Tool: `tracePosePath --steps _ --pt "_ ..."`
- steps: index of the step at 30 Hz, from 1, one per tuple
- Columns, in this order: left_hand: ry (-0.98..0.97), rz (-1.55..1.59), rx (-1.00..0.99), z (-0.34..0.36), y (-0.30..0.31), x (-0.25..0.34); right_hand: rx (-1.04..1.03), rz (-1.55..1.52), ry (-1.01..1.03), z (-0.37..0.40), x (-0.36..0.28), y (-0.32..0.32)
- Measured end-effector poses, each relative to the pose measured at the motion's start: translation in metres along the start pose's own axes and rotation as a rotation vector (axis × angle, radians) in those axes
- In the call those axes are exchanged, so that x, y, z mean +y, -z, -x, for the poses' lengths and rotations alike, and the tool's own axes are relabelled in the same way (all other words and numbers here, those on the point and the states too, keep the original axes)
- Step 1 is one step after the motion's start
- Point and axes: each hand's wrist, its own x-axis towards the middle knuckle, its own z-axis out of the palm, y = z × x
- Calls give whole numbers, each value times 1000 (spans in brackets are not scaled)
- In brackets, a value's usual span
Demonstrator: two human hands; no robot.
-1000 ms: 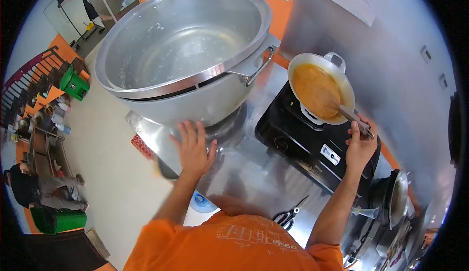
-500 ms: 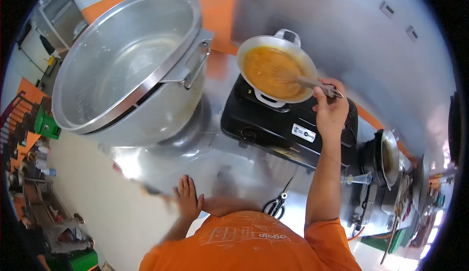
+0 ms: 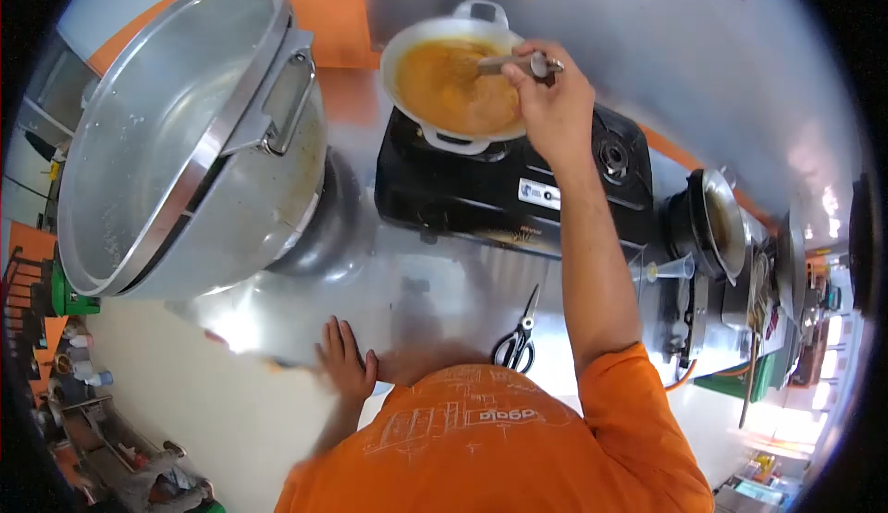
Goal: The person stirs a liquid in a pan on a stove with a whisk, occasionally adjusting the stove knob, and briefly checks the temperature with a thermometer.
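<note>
My right hand [image 3: 555,106] is closed around the grey handle of a whisk [image 3: 499,66]. The whisk's wire end dips into an orange-yellow sauce [image 3: 444,87], where it looks blurred. A two-handled metal wok [image 3: 390,64] holds this sauce and sits on the left burner of a black gas stove [image 3: 453,203]. My left hand [image 3: 347,362] rests at the front edge of the steel counter [image 3: 416,282], fingers stretched out and holding nothing. Between my arms, black-handled scissors [image 3: 518,337] lie on the counter, blades pointing away from me.
On the left stands a very large metal pot [image 3: 268,208] with a hinged handle. The stove's right burner [image 3: 613,154] is bare. Farther right are a clear funnel-shaped cup [image 3: 673,268] and another pan [image 3: 726,222]. Behind the stove rises a metal wall [image 3: 629,41].
The view has shifted, so the pot, wok and stove appear farther left. My right hand has moved the whisk within the sauce, its handle now more level. My left hand stays at the counter edge.
</note>
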Motion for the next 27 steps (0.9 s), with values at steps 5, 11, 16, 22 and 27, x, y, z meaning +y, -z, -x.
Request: tracePosePath --steps 5,11,16,22,27 --pt "58 -26 -43 -1 3 1 80 81 66 1 -7 20" --pt "-90 -13 154 -8 -3 5 184 42 -37 10 -4 28" --pt "-123 -96 276 -21 9 17 144 -41 56 22 -2 16" --pt "-246 1125 -816 -71 105 103 238 -11 88 21 -10 28" --pt "-690 1148 -1325 -86 131 181 144 -132 12 27 -17 27"
